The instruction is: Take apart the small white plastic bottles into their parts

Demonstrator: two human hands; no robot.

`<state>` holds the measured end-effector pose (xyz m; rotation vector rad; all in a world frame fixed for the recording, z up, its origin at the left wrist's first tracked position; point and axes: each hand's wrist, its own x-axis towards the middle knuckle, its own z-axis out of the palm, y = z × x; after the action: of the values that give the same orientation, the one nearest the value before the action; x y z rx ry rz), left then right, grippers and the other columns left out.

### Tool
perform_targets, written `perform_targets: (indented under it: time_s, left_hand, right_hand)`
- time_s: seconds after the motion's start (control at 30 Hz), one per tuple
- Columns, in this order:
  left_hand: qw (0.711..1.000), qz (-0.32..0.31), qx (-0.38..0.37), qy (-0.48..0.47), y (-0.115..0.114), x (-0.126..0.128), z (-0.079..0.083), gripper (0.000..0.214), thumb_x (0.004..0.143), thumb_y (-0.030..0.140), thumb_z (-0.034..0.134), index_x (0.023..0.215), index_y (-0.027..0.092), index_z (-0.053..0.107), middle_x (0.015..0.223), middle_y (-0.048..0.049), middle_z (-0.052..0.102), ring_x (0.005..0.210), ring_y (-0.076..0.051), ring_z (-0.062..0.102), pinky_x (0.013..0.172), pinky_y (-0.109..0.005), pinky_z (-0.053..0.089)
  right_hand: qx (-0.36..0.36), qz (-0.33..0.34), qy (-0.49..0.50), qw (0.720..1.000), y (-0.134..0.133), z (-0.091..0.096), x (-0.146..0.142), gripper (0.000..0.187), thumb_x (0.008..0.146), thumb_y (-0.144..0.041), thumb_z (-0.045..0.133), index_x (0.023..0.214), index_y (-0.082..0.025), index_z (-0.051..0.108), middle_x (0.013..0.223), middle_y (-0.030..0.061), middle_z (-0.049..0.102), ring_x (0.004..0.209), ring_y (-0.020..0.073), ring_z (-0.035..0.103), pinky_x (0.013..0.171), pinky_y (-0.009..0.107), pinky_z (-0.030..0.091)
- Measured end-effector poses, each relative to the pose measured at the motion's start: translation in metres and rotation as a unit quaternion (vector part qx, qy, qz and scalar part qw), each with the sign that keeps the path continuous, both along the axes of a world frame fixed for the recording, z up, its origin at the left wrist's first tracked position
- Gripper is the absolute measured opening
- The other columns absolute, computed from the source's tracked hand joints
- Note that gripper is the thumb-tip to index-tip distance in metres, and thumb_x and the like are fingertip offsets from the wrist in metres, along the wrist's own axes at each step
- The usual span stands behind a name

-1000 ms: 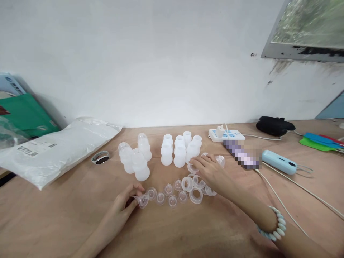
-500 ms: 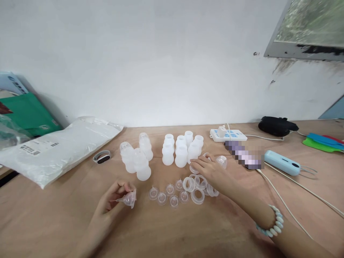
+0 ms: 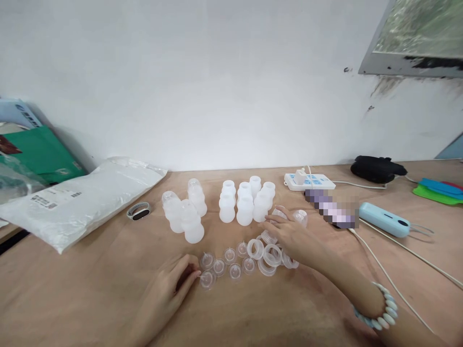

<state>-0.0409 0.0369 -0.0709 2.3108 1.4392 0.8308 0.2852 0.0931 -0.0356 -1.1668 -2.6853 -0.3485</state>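
My left hand [image 3: 175, 282] is low over the table, thumb and forefinger pinched at the edge of a clear bottle nipple [image 3: 207, 279]. That nipple rests at the left end of a cluster of similar nipples [image 3: 235, 272]. My right hand [image 3: 287, 233] reaches over the translucent screw rings [image 3: 272, 255], fingers stretched out and apart, palm down. Beneath and beside its fingers are a ring [image 3: 268, 236] and a clear dome cap [image 3: 300, 218]; part of the pile is hidden by the hand. White bottles [image 3: 245, 210] without tops stand behind, and 3 capped ones [image 3: 194, 227] stand to the left.
A white plastic parcel [image 3: 83, 202] and a fitness band [image 3: 139, 211] lie on the left. To the right are a power strip [image 3: 318, 182], a blurred purple object [image 3: 331, 209], a light-blue device [image 3: 384, 220], cables and a black pouch [image 3: 378, 168]. A wall rises behind the table.
My left hand has moved right and brought the nipple it held down to the table beside the others. My right hand has shifted slightly right, staying over the rings.
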Motion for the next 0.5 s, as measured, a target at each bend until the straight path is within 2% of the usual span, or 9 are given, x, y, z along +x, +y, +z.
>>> perform_targets:
  time_s: [0.07,0.13,0.2,0.27,0.33,0.37,0.43,0.5]
  left_hand:
    - [0.996,0.047,0.073,0.008,0.003,-0.003,0.000,0.014,0.096,0.032,0.046,0.089,0.024,0.055,0.075,0.0019,0.063,0.065,-0.017,0.063,0.060,-0.026,0.049]
    - [0.979,0.106,0.173,0.007,0.010,-0.006,0.005,0.015,0.095,0.034,0.049,0.103,0.023,0.054,0.081,0.0002,0.060,0.067,-0.018,0.061,0.062,-0.028,0.050]
    - [0.947,0.163,0.275,0.014,0.022,-0.007,0.015,0.034,0.093,0.040,0.054,0.120,0.019,0.050,0.089,-0.0032,0.057,0.070,-0.019,0.059,0.065,-0.032,0.051]
    - [0.917,0.198,0.340,0.057,0.037,-0.006,0.026,0.054,0.091,0.050,0.056,0.131,0.015,0.046,0.099,-0.0093,0.057,0.078,-0.024,0.061,0.070,-0.037,0.053]
    - [0.904,0.210,0.350,0.128,0.051,-0.003,0.034,0.068,0.089,0.061,0.054,0.136,0.014,0.045,0.115,-0.0167,0.055,0.096,-0.032,0.061,0.080,-0.045,0.053]
    - [0.898,0.207,0.357,0.150,0.056,-0.001,0.035,0.069,0.088,0.065,0.052,0.134,0.013,0.047,0.117,-0.0184,0.055,0.099,-0.035,0.061,0.081,-0.047,0.053]
    - [0.902,0.187,0.352,0.169,0.063,0.004,0.033,0.065,0.090,0.063,0.051,0.131,0.013,0.049,0.118,-0.0196,0.055,0.102,-0.037,0.059,0.083,-0.050,0.051]
    - [0.917,0.138,0.334,0.167,0.065,0.010,0.029,0.054,0.094,0.053,0.050,0.133,0.014,0.047,0.116,-0.0175,0.060,0.102,-0.035,0.059,0.084,-0.048,0.051]
  right_hand:
    - [0.014,0.002,0.006,1.000,0.000,0.000,0.001,0.046,0.073,0.010,0.044,0.109,-0.012,0.063,0.091,0.0133,0.075,0.116,0.0273,0.063,0.109,0.050,0.038]
    - [0.039,0.011,0.023,0.999,-0.001,0.001,0.002,0.046,0.072,0.011,0.042,0.106,-0.011,0.064,0.088,0.0133,0.075,0.114,0.0285,0.063,0.107,0.052,0.040]
    - [0.068,0.022,0.048,0.996,-0.002,0.003,0.001,0.043,0.073,0.011,0.041,0.102,-0.011,0.065,0.089,0.0139,0.075,0.109,0.0290,0.065,0.105,0.053,0.041]
    - [0.091,0.037,0.075,0.992,-0.003,0.004,-0.001,0.038,0.077,0.008,0.041,0.098,-0.011,0.066,0.089,0.0140,0.074,0.101,0.0283,0.067,0.102,0.054,0.043]
    - [0.105,0.055,0.101,0.988,-0.005,0.005,-0.003,0.033,0.082,0.004,0.041,0.096,-0.013,0.066,0.087,0.0125,0.074,0.093,0.0269,0.068,0.099,0.054,0.044]
    - [0.111,0.064,0.115,0.985,-0.006,0.005,-0.004,0.032,0.085,0.003,0.041,0.096,-0.014,0.065,0.086,0.0113,0.074,0.091,0.0261,0.068,0.098,0.054,0.044]
    - [0.115,0.080,0.145,0.979,-0.009,0.007,-0.005,0.031,0.087,0.002,0.040,0.096,-0.015,0.065,0.084,0.0088,0.074,0.088,0.0243,0.067,0.097,0.053,0.044]
    - [0.115,0.098,0.184,0.971,-0.012,0.008,-0.008,0.030,0.088,0.001,0.040,0.097,-0.017,0.064,0.085,0.0074,0.074,0.087,0.0230,0.067,0.096,0.051,0.043]
